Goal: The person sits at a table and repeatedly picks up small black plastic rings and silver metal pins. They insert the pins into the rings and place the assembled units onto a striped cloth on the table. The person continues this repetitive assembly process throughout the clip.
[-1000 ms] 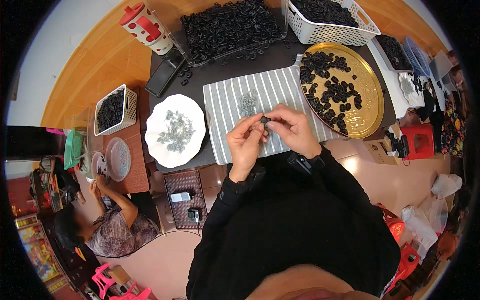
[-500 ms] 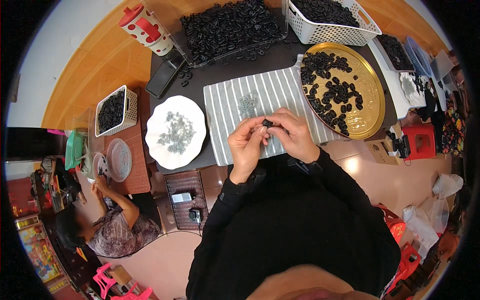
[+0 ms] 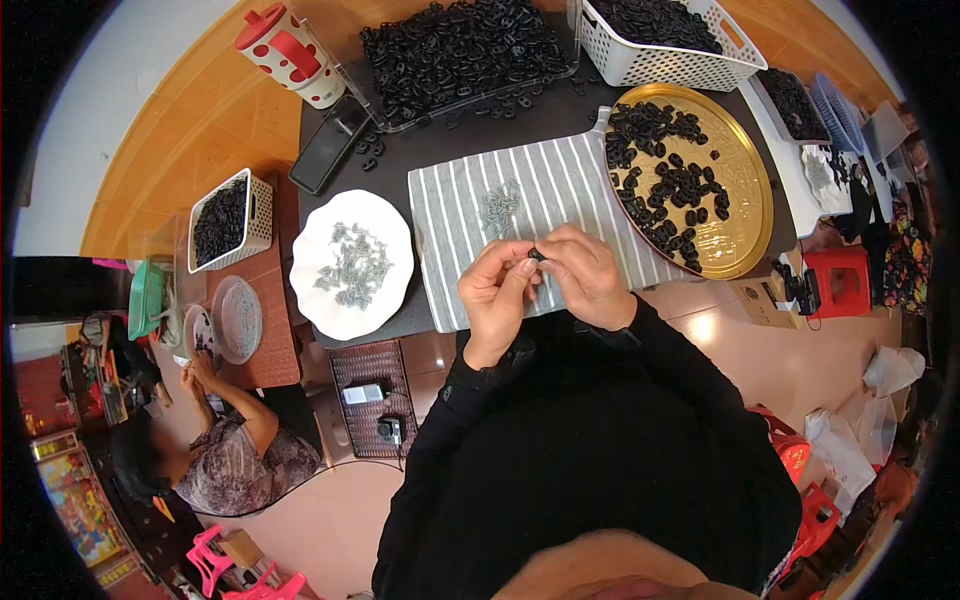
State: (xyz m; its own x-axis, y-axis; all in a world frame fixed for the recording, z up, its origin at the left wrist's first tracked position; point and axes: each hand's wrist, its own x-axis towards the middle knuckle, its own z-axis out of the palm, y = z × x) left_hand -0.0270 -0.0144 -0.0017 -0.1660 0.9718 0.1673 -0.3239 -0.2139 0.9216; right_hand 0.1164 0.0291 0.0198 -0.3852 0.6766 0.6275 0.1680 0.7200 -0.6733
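Observation:
My left hand [image 3: 497, 290] and my right hand [image 3: 588, 278] meet over the near edge of a grey-and-white striped cloth [image 3: 455, 215]. Between their fingertips they pinch a small black plastic piece [image 3: 537, 255], mostly covered by the fingers. Just beyond the hands, a little heap of small silvery, spring-like pieces [image 3: 500, 208] lies on the cloth. More such pieces are spread on a white scalloped plate [image 3: 312, 240] to the left. At the right, a round gold tray [image 3: 745, 215] carries many loose black plastic pieces [image 3: 685, 185], some in clusters.
A clear bin of black parts [image 3: 460, 60] and a white basket [image 3: 650, 68] stand at the back. A phone [image 3: 325, 150] and a red-spotted tumbler [image 3: 295, 60] are at back left. Another person [image 3: 245, 455] works at a brown table [image 3: 270, 340] on the left.
The fingers have shifted slightly around the black piece, which is now lower and more covered. Both hands stay together over the cloth's near edge.

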